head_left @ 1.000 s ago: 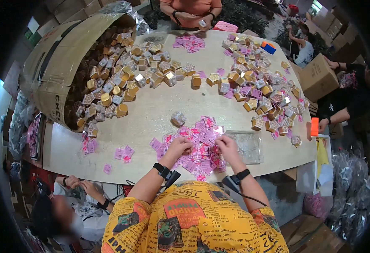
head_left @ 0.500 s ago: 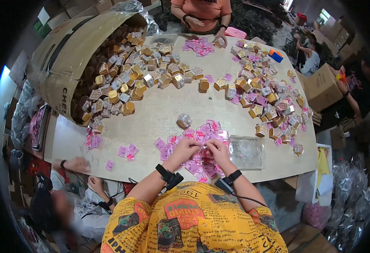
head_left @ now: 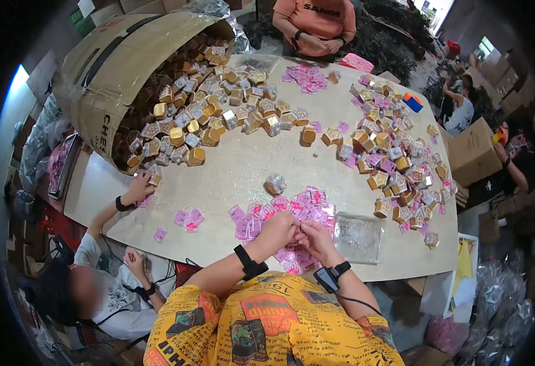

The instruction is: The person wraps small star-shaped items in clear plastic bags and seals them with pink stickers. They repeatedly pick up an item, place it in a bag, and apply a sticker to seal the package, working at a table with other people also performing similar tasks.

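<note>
My left hand (head_left: pixel 280 232) and my right hand (head_left: pixel 316 240) meet over a pile of small pink printed tags (head_left: pixel 252 221) near the front of the table. Both hands are closed, thumbs and fingers pinched together. Whatever lies between the fingertips is too small to make out. Just beyond the pile stands a single small trinket (head_left: pixel 275 184), clear and faceted with some gold. Beside my right hand lies a shallow clear plastic tray (head_left: pixel 359 239).
A big cardboard carton (head_left: pixel 106 79) on its side spills gold-and-clear trinkets (head_left: pixel 243 100) across the table (head_left: pixel 219 183). Another heap (head_left: pixel 395 158) covers the right side. A co-worker's hand (head_left: pixel 138 188) touches a trinket at the left. Another person (head_left: pixel 316 27) stands opposite.
The view has shifted slightly. The co-worker at left has reached forward to a trinket by the carton. The person opposite has let go of a trinket. My hands stay pinched together.
</note>
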`<action>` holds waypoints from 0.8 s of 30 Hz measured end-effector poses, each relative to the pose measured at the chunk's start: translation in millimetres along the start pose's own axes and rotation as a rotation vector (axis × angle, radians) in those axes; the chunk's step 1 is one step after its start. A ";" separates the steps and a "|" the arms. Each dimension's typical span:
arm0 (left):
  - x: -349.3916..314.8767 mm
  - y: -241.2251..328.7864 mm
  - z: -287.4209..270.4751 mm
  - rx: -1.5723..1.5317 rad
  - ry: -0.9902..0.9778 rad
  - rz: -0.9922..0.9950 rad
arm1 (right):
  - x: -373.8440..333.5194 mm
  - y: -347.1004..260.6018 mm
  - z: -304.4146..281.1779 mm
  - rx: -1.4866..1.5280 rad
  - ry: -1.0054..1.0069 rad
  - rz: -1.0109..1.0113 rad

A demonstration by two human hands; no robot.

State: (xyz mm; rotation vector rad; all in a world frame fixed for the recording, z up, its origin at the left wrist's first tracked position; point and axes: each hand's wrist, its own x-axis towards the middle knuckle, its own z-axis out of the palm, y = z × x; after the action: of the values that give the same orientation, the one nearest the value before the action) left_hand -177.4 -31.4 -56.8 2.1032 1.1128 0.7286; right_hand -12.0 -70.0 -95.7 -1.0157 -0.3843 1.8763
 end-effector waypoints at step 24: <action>22.9 -17.2 -10.1 0.112 -0.277 0.212 | -1.0 -36.8 0.9 -0.733 -0.007 -0.012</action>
State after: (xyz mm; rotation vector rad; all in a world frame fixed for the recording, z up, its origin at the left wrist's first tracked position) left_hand -182.0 -1.5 -59.3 2.3566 0.8044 0.4583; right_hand 9.1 -51.8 -71.6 -1.4673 -1.1311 1.7494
